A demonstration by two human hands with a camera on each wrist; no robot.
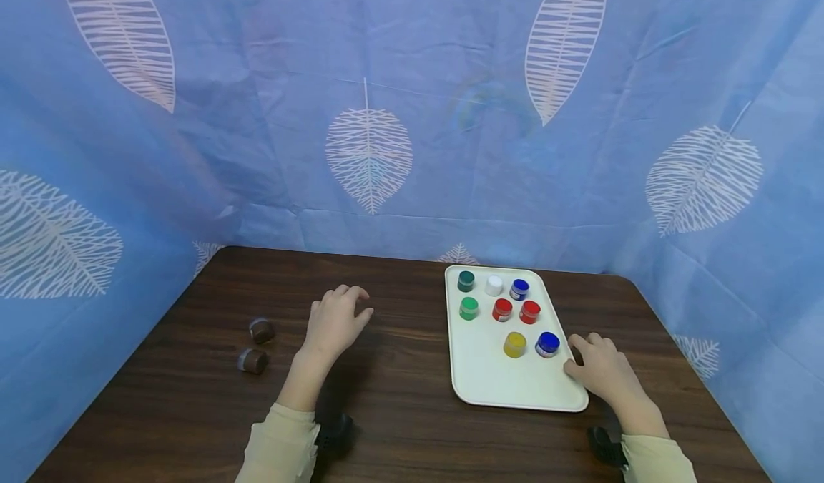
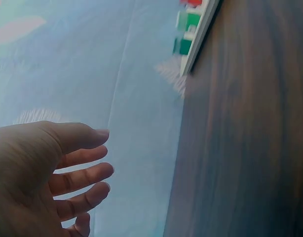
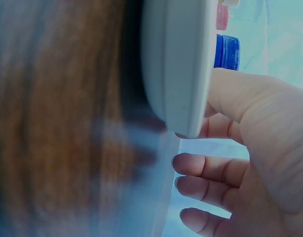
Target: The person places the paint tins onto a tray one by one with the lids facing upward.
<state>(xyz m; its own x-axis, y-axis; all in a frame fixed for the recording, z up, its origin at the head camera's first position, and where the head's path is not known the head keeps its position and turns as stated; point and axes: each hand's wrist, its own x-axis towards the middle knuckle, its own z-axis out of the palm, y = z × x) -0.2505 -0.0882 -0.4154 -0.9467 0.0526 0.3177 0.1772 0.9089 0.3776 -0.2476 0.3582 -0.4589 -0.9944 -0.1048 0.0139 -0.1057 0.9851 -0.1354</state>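
A white tray point(image 1: 489, 386) lies on the right half of the table, carrying several small paint jars with coloured lids. My right hand point(image 1: 604, 372) holds the tray's right edge near the front corner, thumb over the rim; the other fingers spread outside it in the right wrist view. Closest to that thumb stands a blue jar point(image 1: 547, 344), beside a yellow jar point(image 1: 514, 345). My left hand point(image 1: 336, 320) hovers over the table left of the tray, fingers loosely bent and nothing in them. Farther left, two brown jars point(image 1: 261, 330) point(image 1: 252, 360) lie on their sides.
Red jars point(image 1: 502, 310), a light green jar point(image 1: 468, 308), a dark green jar point(image 1: 466, 281), a white jar point(image 1: 494, 285) and another blue jar point(image 1: 519, 289) stand toward the tray's back. A blue leaf-patterned curtain point(image 1: 438, 182) hangs behind the dark wooden table point(image 1: 399, 426).
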